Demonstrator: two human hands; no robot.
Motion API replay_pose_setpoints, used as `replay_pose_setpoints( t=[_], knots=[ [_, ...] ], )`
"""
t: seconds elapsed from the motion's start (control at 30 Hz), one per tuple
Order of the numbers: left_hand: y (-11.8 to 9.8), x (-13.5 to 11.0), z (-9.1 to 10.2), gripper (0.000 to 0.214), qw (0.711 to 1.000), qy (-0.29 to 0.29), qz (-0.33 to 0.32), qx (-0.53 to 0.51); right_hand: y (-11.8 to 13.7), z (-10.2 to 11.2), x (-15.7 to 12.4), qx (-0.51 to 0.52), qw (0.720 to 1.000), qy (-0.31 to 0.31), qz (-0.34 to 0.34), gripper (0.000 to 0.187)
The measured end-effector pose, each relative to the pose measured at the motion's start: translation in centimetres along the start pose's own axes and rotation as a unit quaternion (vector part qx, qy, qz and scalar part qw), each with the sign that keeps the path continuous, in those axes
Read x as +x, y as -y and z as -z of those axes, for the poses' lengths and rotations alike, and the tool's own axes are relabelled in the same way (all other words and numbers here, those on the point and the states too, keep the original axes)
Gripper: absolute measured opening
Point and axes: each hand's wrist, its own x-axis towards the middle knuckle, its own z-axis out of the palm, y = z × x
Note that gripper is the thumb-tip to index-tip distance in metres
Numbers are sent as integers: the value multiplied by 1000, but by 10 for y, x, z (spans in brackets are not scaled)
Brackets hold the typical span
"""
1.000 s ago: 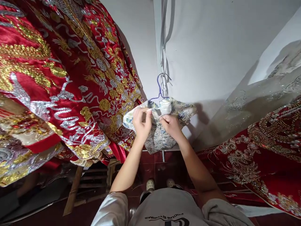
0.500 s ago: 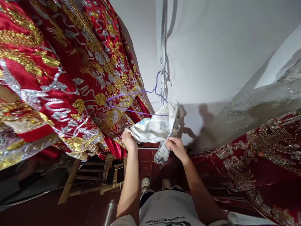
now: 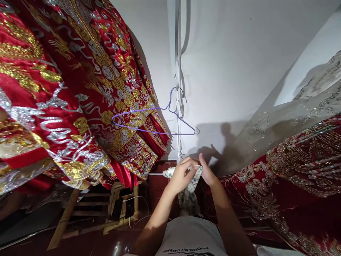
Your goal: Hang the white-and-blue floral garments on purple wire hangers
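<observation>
A purple clothes hanger (image 3: 153, 133) hangs bare on the upright white rail. In front of me and below it, my left hand (image 3: 183, 175) is closed on a thin white patterned garment (image 3: 194, 180), pinching its edge between thumb and fingers. The cloth is bunched, with one end sticking out left of that hand and a darker part hanging beneath. My right hand (image 3: 207, 174) is at the garment's right edge, touching it, with one digit stretched upward and apart from the cloth. Its other fingers are mostly hidden.
A red embroidered gown (image 3: 106, 81) with gold and silver trim hangs at left. At right are a beaded dark red dress (image 3: 298, 170) and sheer sequined fabric (image 3: 287, 121). A wooden stool (image 3: 124, 206) stands low at left. The white rail (image 3: 178, 53) runs up the wall.
The garment has come off the hanger, which now swings free of it. Both hands have drawn close together, the left moving right, and the stretched cloth is now bunched between them.
</observation>
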Motion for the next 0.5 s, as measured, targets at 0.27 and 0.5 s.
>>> replay_pose_setpoints(
  t=[0.27, 0.5],
  knots=[
    [-18, 11, 48, 40, 992, -59, -89, 65, 40, -52, 5, 191, 981, 22, -26, 43],
    [32, -23, 72, 47, 997, 41, 34, 62, 99, -36, 10, -71, 989, 85, 97, 34]
  ],
)
